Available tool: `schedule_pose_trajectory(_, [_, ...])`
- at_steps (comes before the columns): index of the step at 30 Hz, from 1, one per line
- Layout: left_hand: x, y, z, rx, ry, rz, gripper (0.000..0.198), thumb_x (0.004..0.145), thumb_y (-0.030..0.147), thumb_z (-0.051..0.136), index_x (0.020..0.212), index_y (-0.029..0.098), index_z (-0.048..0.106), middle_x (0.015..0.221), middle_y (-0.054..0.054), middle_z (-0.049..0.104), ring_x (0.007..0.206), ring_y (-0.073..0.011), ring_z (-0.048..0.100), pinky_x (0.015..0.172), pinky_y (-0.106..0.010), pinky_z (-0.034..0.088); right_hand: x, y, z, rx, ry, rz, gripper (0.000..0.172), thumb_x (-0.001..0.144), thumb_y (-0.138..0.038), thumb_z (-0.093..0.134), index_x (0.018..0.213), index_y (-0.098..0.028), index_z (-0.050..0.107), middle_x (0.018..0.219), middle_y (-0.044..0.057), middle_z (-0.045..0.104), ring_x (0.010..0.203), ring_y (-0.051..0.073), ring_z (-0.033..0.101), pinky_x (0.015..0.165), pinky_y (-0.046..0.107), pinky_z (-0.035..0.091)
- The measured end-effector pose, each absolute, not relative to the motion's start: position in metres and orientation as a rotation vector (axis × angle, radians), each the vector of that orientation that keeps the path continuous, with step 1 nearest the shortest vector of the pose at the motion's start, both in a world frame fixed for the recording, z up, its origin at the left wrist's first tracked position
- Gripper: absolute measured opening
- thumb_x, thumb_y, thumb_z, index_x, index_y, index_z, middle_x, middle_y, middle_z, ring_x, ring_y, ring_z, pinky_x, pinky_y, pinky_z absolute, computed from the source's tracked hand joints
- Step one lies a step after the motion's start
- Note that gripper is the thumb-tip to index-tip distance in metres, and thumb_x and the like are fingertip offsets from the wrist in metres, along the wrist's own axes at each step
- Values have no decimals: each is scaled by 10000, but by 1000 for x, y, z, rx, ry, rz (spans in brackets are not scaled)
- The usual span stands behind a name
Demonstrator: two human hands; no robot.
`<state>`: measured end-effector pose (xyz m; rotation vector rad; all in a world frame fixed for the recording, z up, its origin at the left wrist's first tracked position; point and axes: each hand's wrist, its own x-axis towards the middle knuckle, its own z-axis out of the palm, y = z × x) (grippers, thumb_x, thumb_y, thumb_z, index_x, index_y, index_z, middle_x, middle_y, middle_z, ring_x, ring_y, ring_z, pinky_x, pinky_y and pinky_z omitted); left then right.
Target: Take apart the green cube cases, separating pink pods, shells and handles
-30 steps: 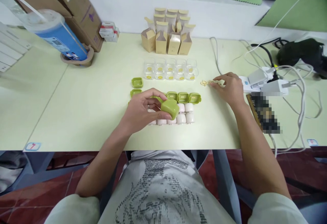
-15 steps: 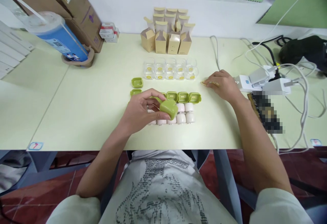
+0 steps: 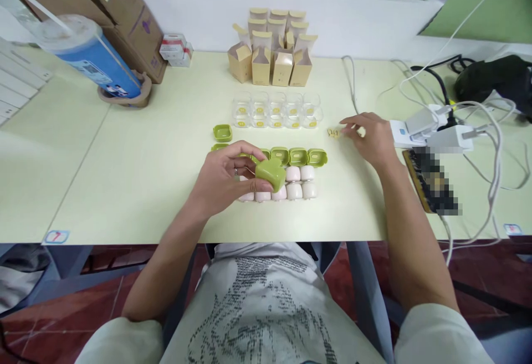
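My left hand (image 3: 222, 178) is closed on a glossy green plastic shell (image 3: 270, 174), held between thumb and fingers above the table. Beneath and behind it lie several open green shells (image 3: 298, 157) in a row and rounded white-pink pieces (image 3: 294, 190) in two rows. Another green shell (image 3: 223, 133) sits apart at the upper left. My right hand (image 3: 369, 137) hovers low over the table, fingers bent and slightly apart, beside small yellow pieces (image 3: 333, 133). A pale yellow bit shows under its fingers; whether they touch it is unclear.
Behind the green row stand clear plastic cups (image 3: 276, 110) with yellow marks, then open small cardboard boxes (image 3: 261, 67). A blue cup (image 3: 97, 65) and a large carton (image 3: 137, 37) are at left. A power strip (image 3: 403, 134) with chargers and white cables lies at right.
My right hand has drawn back slightly to the right, uncovering some of the yellow pieces. My left hand has shifted a little left with the green shell still in it.
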<state>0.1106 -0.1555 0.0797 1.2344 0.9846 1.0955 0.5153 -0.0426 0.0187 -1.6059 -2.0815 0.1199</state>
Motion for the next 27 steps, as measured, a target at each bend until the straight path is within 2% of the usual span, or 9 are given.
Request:
schedule_pose_trajectory(4, [108, -154, 80, 1252, 1017, 1093, 573, 488, 261, 1205, 923, 191, 839, 932, -35, 832, 766, -167, 781, 679, -262, 658, 538, -51, 22, -1798, -2005, 83, 174, 1008, -279, 810, 1153, -236, 898, 1150, 138, 835, 894, 296, 750, 937, 501, 589])
schedule_pose_trajectory(9, [110, -154, 79, 1258, 1015, 1081, 570, 493, 250, 1195, 933, 196, 837, 913, -34, 825, 760, -162, 769, 659, -255, 636, 541, -50, 5, -1753, -2011, 85, 173, 968, -303, 827, 1112, -260, 914, 1131, 145, 798, 1077, 378, 751, 1002, 555, 626])
schedule_pose_trajectory(15, [114, -155, 80, 1255, 996, 1078, 576, 487, 254, 1195, 925, 195, 827, 935, -42, 833, 799, -189, 803, 696, -280, 671, 535, -43, -5, -1686, -1972, 129, 160, 984, -290, 756, 1024, -239, 902, 1071, 140, 814, 878, 313, 729, 937, 526, 642])
schedule_pose_trajectory(19, [113, -157, 82, 1262, 1002, 1080, 576, 494, 246, 1191, 931, 191, 820, 924, -35, 821, 790, -183, 800, 697, -274, 664, 536, -44, -3, -1594, -2003, 166, 150, 982, -263, 717, 946, -252, 863, 1034, 131, 832, 948, 329, 769, 956, 532, 648])
schedule_pose_trajectory(27, [105, -155, 84, 1264, 1005, 1141, 576, 475, 203, 1191, 921, 186, 826, 951, -26, 794, 736, -147, 757, 656, -260, 650, 531, -46, -4, -1470, -2043, 211, 212, 1040, -274, 674, 921, -280, 849, 1058, 126, 856, 1057, 355, 808, 1017, 567, 655])
